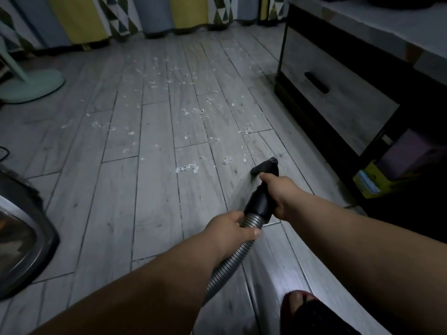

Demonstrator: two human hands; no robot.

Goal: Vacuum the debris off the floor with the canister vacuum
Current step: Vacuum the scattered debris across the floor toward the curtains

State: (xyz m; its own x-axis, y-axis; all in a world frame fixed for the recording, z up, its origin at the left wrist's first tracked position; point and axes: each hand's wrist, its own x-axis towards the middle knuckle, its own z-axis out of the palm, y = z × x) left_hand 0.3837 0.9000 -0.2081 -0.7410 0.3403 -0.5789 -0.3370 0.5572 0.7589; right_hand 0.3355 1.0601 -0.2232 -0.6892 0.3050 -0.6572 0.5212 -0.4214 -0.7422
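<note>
White paper scraps [187,168] lie scattered over the grey plank floor [145,189], from the middle out to the far curtains. My right hand [280,189] grips the black handle of the vacuum nozzle [266,168], whose tip rests on the floor right of the nearest scraps. My left hand [232,228] holds the ribbed grey hose [227,262] just behind the black cuff [258,204]. The canister vacuum body [21,238] sits at the left edge, partly cut off.
A dark cabinet with a grey drawer [333,93] stands on the right, with a yellow box [372,182] in its lower shelf. A mint fan base [31,85] is at far left. Patterned curtains [121,15] hang at the back. My foot [300,308] is at the bottom.
</note>
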